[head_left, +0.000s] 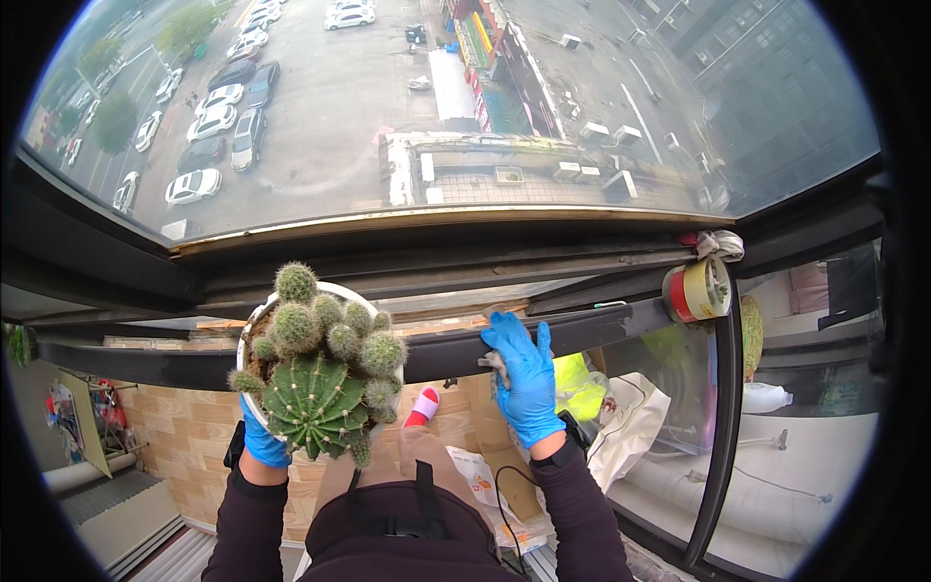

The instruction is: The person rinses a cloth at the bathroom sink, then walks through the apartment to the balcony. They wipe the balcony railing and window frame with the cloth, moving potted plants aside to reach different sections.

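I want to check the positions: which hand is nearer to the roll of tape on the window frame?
Right. The right hand rests on the black rail, left of the tape roll. The left hand is farther away, under the cactus pot.

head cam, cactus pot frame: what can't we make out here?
- Left hand in blue glove: grip mostly hidden behind the white round pot of green cacti.
- Right hand in blue glove: palm side hidden; a pale scrap beneath it on the black window rail is unidentifiable.
- Pot's soil: covered by cacti.
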The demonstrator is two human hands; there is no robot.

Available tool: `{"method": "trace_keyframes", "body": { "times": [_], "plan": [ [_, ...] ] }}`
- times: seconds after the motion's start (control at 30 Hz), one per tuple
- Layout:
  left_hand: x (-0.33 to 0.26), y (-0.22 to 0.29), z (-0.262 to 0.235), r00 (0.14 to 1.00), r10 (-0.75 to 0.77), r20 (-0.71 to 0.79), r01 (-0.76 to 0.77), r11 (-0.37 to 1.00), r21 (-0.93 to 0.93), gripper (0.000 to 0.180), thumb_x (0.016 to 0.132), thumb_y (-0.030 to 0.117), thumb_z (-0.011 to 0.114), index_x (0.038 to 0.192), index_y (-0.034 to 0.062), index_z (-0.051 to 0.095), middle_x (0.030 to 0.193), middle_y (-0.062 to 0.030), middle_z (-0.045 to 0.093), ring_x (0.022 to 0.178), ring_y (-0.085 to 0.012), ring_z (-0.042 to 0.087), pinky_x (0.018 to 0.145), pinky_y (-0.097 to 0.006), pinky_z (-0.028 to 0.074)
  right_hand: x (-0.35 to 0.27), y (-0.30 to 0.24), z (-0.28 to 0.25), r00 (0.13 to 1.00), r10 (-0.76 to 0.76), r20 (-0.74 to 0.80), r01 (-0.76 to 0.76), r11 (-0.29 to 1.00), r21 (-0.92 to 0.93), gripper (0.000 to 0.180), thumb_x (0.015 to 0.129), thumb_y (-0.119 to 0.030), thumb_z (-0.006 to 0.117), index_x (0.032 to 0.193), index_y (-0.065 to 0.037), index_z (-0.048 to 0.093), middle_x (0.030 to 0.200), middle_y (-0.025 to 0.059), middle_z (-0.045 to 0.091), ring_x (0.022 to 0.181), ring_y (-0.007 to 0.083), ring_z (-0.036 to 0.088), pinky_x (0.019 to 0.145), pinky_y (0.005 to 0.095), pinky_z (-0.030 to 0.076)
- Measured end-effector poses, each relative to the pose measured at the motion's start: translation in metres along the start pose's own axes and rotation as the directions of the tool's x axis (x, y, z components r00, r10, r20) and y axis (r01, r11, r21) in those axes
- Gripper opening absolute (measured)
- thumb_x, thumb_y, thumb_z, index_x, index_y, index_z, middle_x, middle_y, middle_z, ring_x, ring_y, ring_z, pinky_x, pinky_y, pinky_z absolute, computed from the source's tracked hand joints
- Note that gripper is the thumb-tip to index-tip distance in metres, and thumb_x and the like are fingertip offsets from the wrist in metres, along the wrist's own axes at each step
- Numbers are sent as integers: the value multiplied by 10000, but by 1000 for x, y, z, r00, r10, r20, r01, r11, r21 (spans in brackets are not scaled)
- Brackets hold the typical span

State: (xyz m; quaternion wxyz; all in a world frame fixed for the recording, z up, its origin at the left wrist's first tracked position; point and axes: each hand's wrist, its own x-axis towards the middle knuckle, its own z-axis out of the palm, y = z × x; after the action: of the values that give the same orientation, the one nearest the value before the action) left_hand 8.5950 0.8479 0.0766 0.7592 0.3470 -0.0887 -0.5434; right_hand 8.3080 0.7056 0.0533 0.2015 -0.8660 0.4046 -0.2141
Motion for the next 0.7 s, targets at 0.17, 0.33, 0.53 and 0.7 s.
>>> {"method": "trace_keyframes", "body": {
  "times": [0.17, 0.33, 0.53, 0.7],
  "plan": [
    [4, -2, 20, 991, -14, 136, 21, 999, -48, 515, 981, 375, 436, 1406, 91, 373, 1378, -144, 466, 1204, -279, 526, 984, -442, 489, -9, 101, -54, 977, 75, -201, -93, 992, -83, 450, 808, 87, 500, 1197, -125, 580, 1305, 74, 572, 1222, 236, 529, 1147, 474, 141],
    [11, -4, 39, 969, -21, 248, 48, 994, -103, 515, 984, 384, 424, 1408, 96, 372, 1379, -143, 465, 1203, -279, 526, 990, -444, 483, -17, 179, -99, 903, 263, -339, -180, 950, 256, 437, 833, 104, 469, 1207, -98, 571, 1250, 50, 583, 855, 151, 597, 972, 299, 398],
    [17, -3, 53, 942, -23, 335, 79, 985, -154, 516, 987, 394, 410, 1411, 102, 371, 1381, -143, 463, 1202, -278, 526, 997, -447, 476, -21, 204, -107, 868, 314, -385, -187, 924, 333, 420, 866, 71, 411, 1228, -78, 565, 1269, 71, 578, 932, 153, 599, 968, 303, 402],
    [19, -2, 62, 927, -24, 375, 91, 983, -161, 516, 990, 402, 398, 1413, 108, 371, 1382, -142, 462, 1202, -278, 526, 1003, -450, 469, -14, 180, -84, 791, 285, -541, -238, 959, 157, 407, 856, 44, 388, 1187, -78, 590, 1325, 72, 556, 906, 158, 630, 1121, 372, 225]
  ]
}}
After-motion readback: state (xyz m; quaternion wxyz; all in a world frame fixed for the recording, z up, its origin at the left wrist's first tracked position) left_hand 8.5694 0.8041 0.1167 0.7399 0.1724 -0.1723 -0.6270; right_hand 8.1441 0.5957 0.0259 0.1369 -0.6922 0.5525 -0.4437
